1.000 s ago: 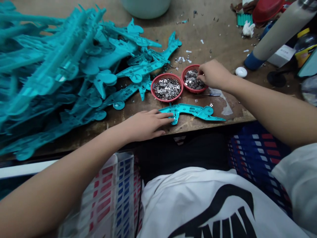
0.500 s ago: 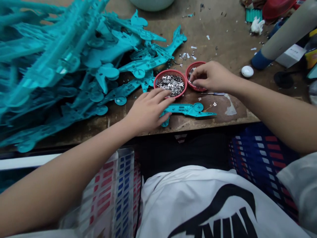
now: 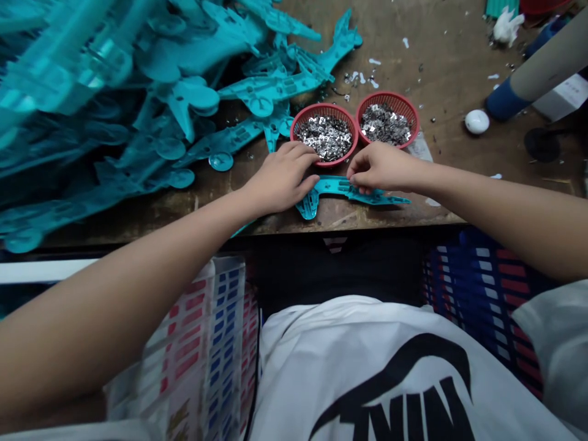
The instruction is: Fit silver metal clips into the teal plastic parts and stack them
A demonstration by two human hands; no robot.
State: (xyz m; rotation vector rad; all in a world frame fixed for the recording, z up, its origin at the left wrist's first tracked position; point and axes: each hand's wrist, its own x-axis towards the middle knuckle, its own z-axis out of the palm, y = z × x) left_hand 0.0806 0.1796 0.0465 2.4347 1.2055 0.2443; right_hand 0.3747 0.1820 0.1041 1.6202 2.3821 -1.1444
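Note:
A turquoise plastic toy gun half-shell [image 3: 333, 185] lies along the front edge of the bench. My left hand [image 3: 280, 177] holds down its left end, with the thumb on the shell and the fingers along its far side. Over the shell's middle, my right hand [image 3: 379, 168] is closed in a pinch with its fingertips at the surface; whatever sits between them is too small to make out. Just behind the hands stand a left red basket [image 3: 356, 138] and a right red basket [image 3: 416, 116], both filled with small shiny metal pieces.
A big heap of turquoise shells [image 3: 184, 104] covers the left of the bench. At the right are a white egg-shaped object [image 3: 476, 122], a grey tube with a blue end [image 3: 508, 99] and a white box [image 3: 563, 98]. Plastic crates [image 3: 225, 318] flank my lap below the bench edge.
My right hand has left the right basket and come down toward me onto the turquoise shell. My left hand's fingers have drawn closer together at the shell. The view has shifted slightly.

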